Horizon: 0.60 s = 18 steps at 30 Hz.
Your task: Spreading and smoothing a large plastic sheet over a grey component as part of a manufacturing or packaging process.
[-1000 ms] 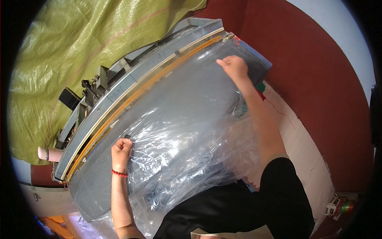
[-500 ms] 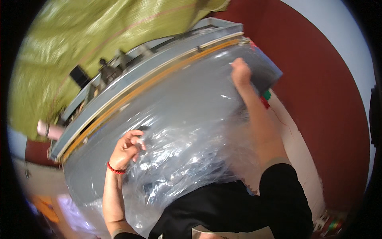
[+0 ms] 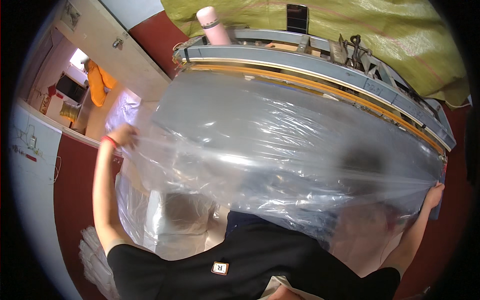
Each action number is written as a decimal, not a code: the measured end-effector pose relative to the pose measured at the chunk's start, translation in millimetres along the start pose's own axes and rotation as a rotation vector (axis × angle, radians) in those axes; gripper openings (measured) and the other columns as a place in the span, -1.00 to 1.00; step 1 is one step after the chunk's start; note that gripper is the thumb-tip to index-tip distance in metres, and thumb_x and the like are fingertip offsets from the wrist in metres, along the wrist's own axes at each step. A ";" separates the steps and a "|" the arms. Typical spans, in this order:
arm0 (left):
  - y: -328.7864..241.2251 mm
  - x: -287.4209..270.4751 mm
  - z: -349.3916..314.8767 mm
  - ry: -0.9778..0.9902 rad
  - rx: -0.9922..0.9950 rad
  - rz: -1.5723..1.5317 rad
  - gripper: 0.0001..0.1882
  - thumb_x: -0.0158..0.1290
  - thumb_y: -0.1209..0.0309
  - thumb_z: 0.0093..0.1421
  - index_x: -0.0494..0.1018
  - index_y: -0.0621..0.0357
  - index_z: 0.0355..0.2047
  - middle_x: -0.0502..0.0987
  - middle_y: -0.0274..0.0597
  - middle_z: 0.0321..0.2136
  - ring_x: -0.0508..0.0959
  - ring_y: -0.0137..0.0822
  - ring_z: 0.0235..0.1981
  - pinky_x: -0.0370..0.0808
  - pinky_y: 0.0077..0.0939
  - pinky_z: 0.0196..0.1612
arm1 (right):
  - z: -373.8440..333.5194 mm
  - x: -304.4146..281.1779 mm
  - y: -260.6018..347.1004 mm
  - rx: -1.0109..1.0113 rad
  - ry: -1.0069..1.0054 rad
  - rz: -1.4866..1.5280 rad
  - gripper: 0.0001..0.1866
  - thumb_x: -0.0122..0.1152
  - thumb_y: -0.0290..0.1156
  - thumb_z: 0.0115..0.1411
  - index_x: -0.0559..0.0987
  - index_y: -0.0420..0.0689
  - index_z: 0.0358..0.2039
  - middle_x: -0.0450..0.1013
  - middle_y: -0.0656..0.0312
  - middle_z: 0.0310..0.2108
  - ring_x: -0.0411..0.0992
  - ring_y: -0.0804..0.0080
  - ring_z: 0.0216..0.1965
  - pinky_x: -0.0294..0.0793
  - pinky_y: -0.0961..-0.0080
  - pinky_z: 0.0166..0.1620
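1. Head camera: a person's left hand, a red beaded bracelet at its wrist, grasps one side of a clear plastic film out past the left end of a grey tabletop; motion blur hides exactly how the fingers sit.
2. The right hand pinches the film's opposite side between thumb and fingers, beside the tabletop's right end, where creases converge on the grip.
3. Between the two hands, the film spreads wide across the tabletop, glossy and wrinkled, its near part hanging over the edge closest to the wearer's black shirt.
4. Along the tabletop's far edge runs an orange strip, backed by a grey metal frame.
5. Behind the frame's left part, a pink cylindrical container leans at a tilt; a black rectangular object stands farther right, against a yellow-green woven sheet.
6. Beyond the tabletop's far left corner, a pale door flanks a doorway showing a bright orange object. Crumpled clear plastic lies at lower left.
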State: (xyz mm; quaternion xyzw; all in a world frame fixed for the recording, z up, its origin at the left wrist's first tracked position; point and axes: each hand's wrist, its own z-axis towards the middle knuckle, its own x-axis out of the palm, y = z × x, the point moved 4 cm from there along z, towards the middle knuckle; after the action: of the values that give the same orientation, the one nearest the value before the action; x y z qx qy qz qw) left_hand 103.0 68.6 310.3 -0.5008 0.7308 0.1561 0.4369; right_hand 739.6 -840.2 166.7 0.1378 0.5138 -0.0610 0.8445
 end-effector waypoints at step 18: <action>-186.1 100.6 111.8 -0.607 0.737 0.270 -0.45 -0.16 0.15 0.15 0.08 0.05 0.12 0.06 -0.15 0.15 -0.01 -0.11 0.19 0.00 -0.12 0.13 | -0.5 -4.4 -31.9 0.039 -0.035 0.022 -0.69 -0.23 -0.12 0.19 0.30 -0.12 -0.30 0.41 -0.04 -0.33 0.35 -0.08 -0.28 0.30 0.17 -0.30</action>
State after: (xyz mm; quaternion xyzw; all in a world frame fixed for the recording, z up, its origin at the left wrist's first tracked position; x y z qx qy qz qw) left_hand 306.7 -0.6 205.6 -0.1458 0.6355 0.0816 0.7538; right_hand 729.4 -870.6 165.0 0.1587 0.4963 -0.0641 0.8511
